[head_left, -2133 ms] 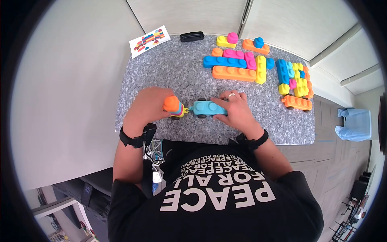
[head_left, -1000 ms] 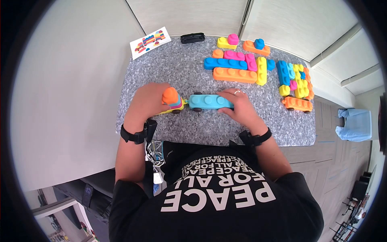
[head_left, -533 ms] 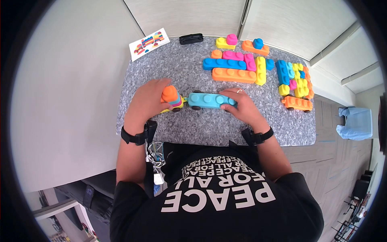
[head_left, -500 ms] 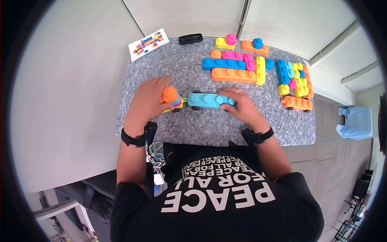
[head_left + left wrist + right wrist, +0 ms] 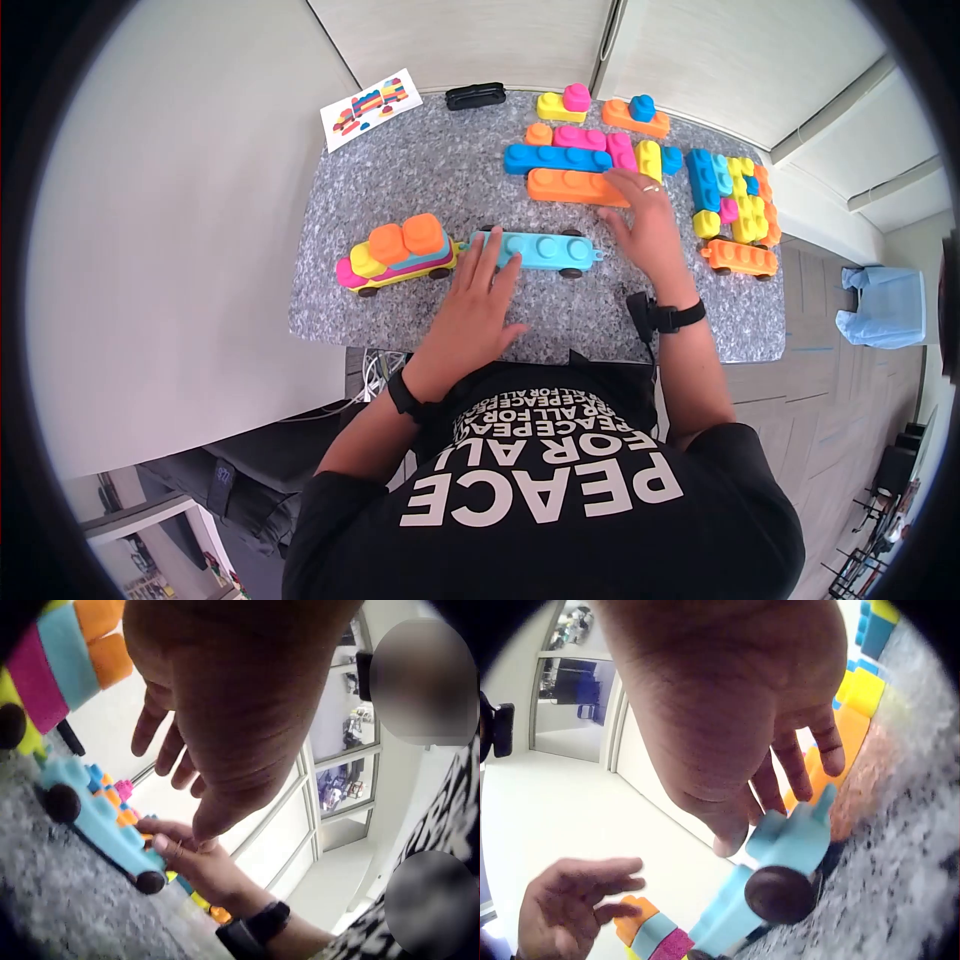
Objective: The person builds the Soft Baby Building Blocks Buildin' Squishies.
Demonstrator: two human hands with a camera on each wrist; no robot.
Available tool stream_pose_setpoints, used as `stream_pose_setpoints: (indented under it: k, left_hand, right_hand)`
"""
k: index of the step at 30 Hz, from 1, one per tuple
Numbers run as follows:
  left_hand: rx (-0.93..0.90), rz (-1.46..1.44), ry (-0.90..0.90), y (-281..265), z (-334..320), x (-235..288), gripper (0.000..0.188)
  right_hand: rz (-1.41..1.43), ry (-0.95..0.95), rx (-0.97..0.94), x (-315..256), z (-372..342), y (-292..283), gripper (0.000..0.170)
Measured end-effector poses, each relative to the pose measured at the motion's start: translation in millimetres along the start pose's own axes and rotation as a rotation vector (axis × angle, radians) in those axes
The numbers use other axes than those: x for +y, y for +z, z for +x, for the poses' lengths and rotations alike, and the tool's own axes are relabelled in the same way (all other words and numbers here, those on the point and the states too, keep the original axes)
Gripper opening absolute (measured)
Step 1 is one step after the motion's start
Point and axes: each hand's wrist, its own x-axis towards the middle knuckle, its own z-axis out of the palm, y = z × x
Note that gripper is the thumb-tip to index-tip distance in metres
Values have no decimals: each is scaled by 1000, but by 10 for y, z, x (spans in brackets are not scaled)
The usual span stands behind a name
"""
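A blocky toy train car (image 5: pixel 400 255) stands at the left of the table, stacked with yellow, pink, light-blue and orange blocks. Hooked at its right end is a light-blue wheeled base (image 5: pixel 547 247) with bare studs on top. My left hand (image 5: pixel 473 308) has its fingers straight and spread over the base's left end. The right hand (image 5: pixel 652 232) reaches up past the base's right end. Its fingertips overlap the right end of a long orange block (image 5: pixel 565 184), next to a yellow block (image 5: pixel 648 158). In the right wrist view, those fingers (image 5: pixel 791 769) extend loosely and hold nothing.
Blue (image 5: pixel 555 157) and pink (image 5: pixel 580 137) blocks lie behind the orange one. Grouped at the right are more blocks and an orange wheeled base (image 5: pixel 738 257). A picture card (image 5: pixel 370 108) and a black case (image 5: pixel 476 96) lie at the back edge.
My left hand has left the stacked car and moved right over the light-blue base. The right hand has let go of the base and moved up and right to the orange block.
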Motion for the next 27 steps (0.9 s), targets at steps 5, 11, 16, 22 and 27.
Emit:
stream_pose_setpoints:
  k: [5,11,16,22,27]
  left_hand:
    - [93,-139,-96,263,-44,-81,109]
    - [257,-263,-106,493,-66,-276,110]
    - [315,-264,-98,504,3,-371,103]
    - [339,-377,-170,475,86,-378,99]
    - [371,-230,-160,473,120,-378,101]
  right_hand:
    - [-180,90,-66,212,36,4,59]
    - [-219,108,-169,296,73,42,57]
    - [-201,84,-206,250,84,29,50]
    - [93,70,-162,-24,60,-67,44]
    - [381,-25,-99,-477,-15,-83,42]
